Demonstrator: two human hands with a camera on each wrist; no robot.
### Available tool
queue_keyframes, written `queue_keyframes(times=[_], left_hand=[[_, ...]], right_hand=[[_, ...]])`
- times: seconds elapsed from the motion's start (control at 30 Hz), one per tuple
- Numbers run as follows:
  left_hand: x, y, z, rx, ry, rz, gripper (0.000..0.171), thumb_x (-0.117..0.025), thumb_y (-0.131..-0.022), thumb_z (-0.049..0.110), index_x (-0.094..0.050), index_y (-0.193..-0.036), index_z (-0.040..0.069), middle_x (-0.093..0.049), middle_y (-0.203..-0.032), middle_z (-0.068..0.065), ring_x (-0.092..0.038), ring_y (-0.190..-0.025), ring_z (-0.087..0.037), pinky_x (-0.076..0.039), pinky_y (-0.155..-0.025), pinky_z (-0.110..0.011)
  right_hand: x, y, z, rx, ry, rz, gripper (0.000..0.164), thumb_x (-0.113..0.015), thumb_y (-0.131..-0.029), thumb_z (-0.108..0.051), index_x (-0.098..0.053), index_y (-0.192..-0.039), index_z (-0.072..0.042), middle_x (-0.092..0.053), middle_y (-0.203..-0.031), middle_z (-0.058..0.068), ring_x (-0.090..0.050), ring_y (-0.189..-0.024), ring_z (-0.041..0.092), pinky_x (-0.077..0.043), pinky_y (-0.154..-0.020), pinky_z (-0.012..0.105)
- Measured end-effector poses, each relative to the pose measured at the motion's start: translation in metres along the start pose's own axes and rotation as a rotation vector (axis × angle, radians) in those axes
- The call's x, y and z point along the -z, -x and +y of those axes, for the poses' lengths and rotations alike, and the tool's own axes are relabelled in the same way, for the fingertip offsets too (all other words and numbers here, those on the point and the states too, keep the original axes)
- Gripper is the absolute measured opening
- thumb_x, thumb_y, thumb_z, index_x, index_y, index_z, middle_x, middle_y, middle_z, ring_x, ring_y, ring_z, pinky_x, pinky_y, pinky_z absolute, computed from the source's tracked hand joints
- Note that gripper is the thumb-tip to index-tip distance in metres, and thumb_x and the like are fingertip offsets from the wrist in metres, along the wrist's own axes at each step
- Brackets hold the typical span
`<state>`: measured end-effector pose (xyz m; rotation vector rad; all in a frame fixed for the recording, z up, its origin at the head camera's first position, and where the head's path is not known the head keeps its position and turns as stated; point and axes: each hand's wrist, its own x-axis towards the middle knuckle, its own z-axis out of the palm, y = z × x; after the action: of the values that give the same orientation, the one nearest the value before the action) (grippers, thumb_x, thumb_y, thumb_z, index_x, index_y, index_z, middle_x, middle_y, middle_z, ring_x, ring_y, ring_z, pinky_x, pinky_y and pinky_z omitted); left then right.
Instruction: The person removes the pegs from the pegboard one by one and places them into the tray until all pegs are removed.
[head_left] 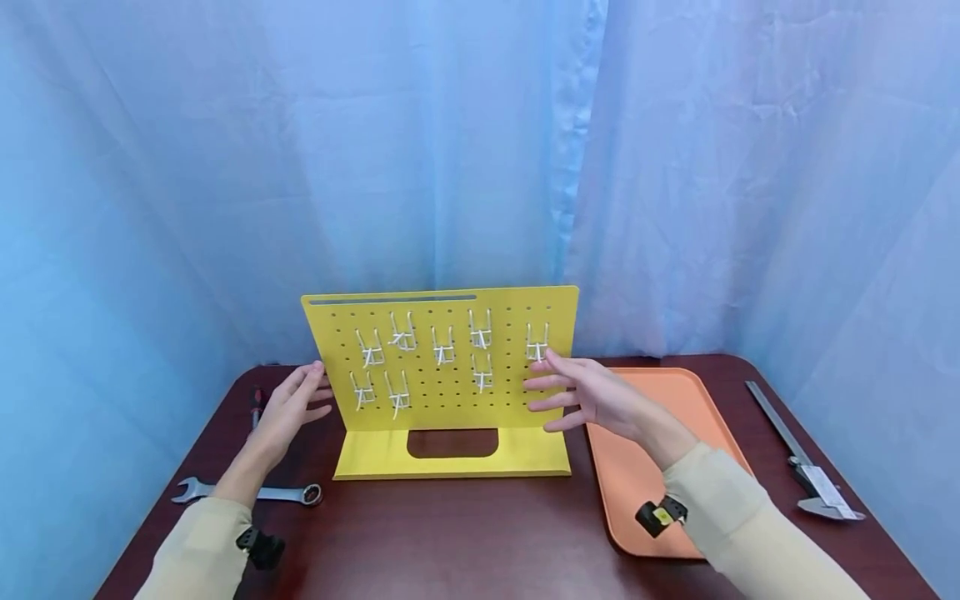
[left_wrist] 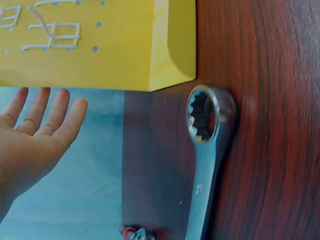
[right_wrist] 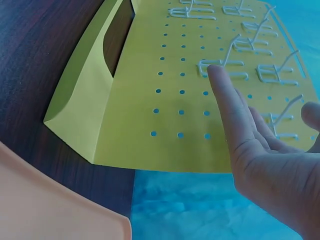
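Observation:
A yellow pegboard (head_left: pixel 450 417) stands on its folded base in the middle of the table, facing me. Several white wire hooks (head_left: pixel 444 353) hang in its holes, mostly on the left and middle. My left hand (head_left: pixel 287 410) is at the board's left edge, fingers spread and relaxed; in the left wrist view its fingertips come right up to that edge, and whether they touch cannot be told. In front of the board's right part is my right hand (head_left: pixel 588 395), fingers extended and apart, close to the rightmost hook (head_left: pixel 537 343). Neither hand holds anything.
A combination wrench (left_wrist: pixel 204 175) lies at the left, under my left forearm. Beyond it is a red-and-black handled tool (head_left: pixel 257 400), partly hidden. An orange tray (head_left: pixel 622 492) sits on the right, with a caliper (head_left: pixel 787 442) beside it. Blue curtains (head_left: pixel 450 150) surround the table.

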<state>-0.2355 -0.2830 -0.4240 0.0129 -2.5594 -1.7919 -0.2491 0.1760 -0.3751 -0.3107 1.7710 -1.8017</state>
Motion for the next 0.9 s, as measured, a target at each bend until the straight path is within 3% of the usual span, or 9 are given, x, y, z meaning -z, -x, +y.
queue_keyframes(times=[0.27, 0.47, 0.9], left_hand=[[-0.006, -0.009, -0.001, 0.018, 0.064, 0.066, 0.077, -0.039, -0.102, 0.066, -0.046, -0.144, 0.001, -0.053, -0.131, -0.022, -0.057, -0.121, -0.034, -0.058, -0.09, -0.032], [-0.015, -0.02, -0.001, 0.073, 0.076, 0.093, 0.082, -0.045, -0.096, 0.073, -0.053, -0.138, 0.003, -0.057, -0.127, -0.02, -0.059, -0.115, -0.031, -0.059, -0.088, -0.033], [-0.01, -0.015, -0.01, 0.093, 0.084, 0.087, 0.08, -0.046, -0.095, 0.073, -0.058, -0.133, 0.004, -0.061, -0.119, -0.021, -0.063, -0.106, -0.028, -0.06, -0.083, -0.033]], right_hand=[[-0.001, -0.014, -0.008, -0.007, -0.096, -0.009, 0.069, -0.046, -0.106, -0.052, -0.037, -0.152, -0.002, -0.043, -0.153, 0.024, -0.043, -0.137, 0.048, -0.052, -0.096, 0.057], [0.002, -0.014, -0.01, 0.015, -0.123, 0.022, 0.058, -0.049, -0.108, -0.04, -0.039, -0.149, 0.0, -0.045, -0.151, 0.025, -0.044, -0.135, 0.05, -0.053, -0.094, 0.058], [-0.004, -0.018, -0.008, 0.019, -0.122, 0.016, 0.056, -0.053, -0.107, -0.034, -0.04, -0.151, -0.002, -0.045, -0.151, 0.026, -0.051, -0.131, 0.046, -0.054, -0.095, 0.056]])
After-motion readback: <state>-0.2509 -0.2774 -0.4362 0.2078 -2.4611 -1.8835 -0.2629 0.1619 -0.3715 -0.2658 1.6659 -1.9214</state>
